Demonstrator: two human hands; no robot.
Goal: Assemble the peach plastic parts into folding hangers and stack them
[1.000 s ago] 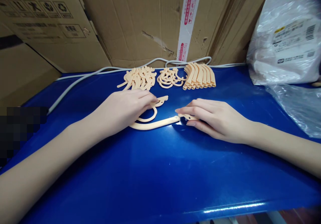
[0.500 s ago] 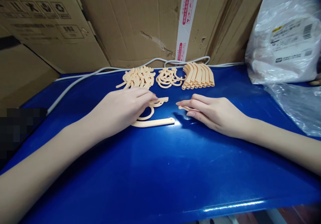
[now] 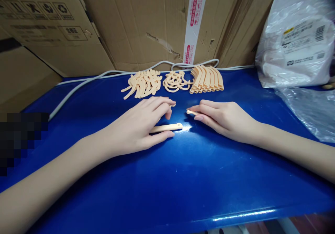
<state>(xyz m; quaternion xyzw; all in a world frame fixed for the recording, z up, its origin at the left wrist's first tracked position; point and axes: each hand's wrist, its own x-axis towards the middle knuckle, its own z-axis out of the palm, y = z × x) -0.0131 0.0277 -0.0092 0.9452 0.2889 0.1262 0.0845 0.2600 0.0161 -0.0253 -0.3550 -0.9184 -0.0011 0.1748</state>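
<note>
My left hand (image 3: 142, 122) lies on the blue table top (image 3: 167, 178) with its fingers curled over a long curved peach plastic strip (image 3: 170, 126), whose right end with a small hole sticks out past my thumb. My right hand (image 3: 222, 117) rests a little to the right, fingers pinched on a small peach plastic piece (image 3: 191, 112) whose tip shows at my fingertips. The two hands are close together but apart. Behind them lie three groups of peach parts: a loose pile of strips (image 3: 142, 83), a heap of rings (image 3: 176, 81) and a neat row of curved pieces (image 3: 207, 79).
Cardboard boxes (image 3: 146, 21) stand against the back of the table. A grey cable (image 3: 86, 82) runs along the rear edge. A white plastic bag (image 3: 295, 42) with labels and a clear bag (image 3: 311, 111) sit at the right. The near table edge is at the bottom.
My left hand slid right and toward me, now covering the curved strip and the ring piece. My right hand lifted its small piece off the strip's end and drew slightly back.
</note>
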